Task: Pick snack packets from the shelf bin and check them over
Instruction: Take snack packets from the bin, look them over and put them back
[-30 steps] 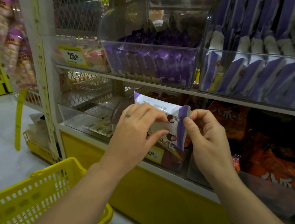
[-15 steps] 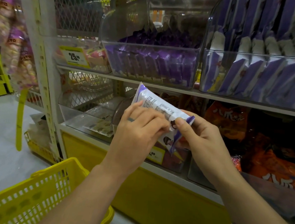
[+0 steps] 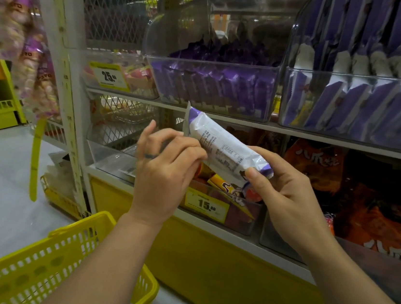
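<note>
1. One packet (image 3: 222,149) is in hand, held in front of the shelf (image 3: 322,137), just below the upper bins and apart from them.
2. Compared with a second ago, it has been turned over: the pictured front faced the camera then, and now the white back with its printed panel faces up, the left end tilted higher.
3. Left hand (image 3: 164,172) pinches the packet's left end with curled fingers. Right hand (image 3: 287,200) pinches the right end between thumb and fingers.
4. My judgement is that the check is midway, the front is done, the back is being read, and the packet is not yet in the basket (image 3: 28,269).
5. Counts:
   - one packet held
   - two hands on it
   - three clear bins (image 3: 215,88) on the upper shelf
   - two yellow price tags (image 3: 109,76)
   - one yellow basket, lower left
   - too many packets in the bins to count
</note>
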`<state>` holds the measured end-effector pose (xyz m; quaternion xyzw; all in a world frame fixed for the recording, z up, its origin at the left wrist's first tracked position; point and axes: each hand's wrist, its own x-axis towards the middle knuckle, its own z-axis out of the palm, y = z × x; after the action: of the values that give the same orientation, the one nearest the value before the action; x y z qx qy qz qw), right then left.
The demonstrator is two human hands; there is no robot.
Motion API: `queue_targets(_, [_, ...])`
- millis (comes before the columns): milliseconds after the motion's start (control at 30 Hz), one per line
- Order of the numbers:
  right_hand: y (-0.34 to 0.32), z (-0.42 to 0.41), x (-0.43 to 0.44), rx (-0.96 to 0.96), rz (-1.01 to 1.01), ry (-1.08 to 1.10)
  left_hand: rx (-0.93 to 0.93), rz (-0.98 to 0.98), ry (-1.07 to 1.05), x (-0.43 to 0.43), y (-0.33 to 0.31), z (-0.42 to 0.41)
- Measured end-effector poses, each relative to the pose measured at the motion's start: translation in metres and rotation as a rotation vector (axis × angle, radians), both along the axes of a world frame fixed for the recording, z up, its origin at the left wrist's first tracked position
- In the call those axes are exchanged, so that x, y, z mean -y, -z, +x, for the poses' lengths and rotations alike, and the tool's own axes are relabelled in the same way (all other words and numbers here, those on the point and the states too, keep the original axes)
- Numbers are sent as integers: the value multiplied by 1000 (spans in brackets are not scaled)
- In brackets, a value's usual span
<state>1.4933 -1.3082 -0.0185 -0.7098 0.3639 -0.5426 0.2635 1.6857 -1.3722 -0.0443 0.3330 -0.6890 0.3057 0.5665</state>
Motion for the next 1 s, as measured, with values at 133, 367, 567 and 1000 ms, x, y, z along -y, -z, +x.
queue_targets(133, [0, 1, 0, -18, -11, -16, -22, -26, -33, 5, -1, 10])
queue_targets(367, [0, 7, 0, 10, -31, -39, -42, -19, -53, 2, -5, 13])
queue_targets(567, [-2, 8, 0, 196, -17, -17, -320, 242, 171, -18, -22, -3])
queue_targets(1000, [-88, 14, -13, 856, 127, -227, -360, 670, 805, -62, -99, -65])
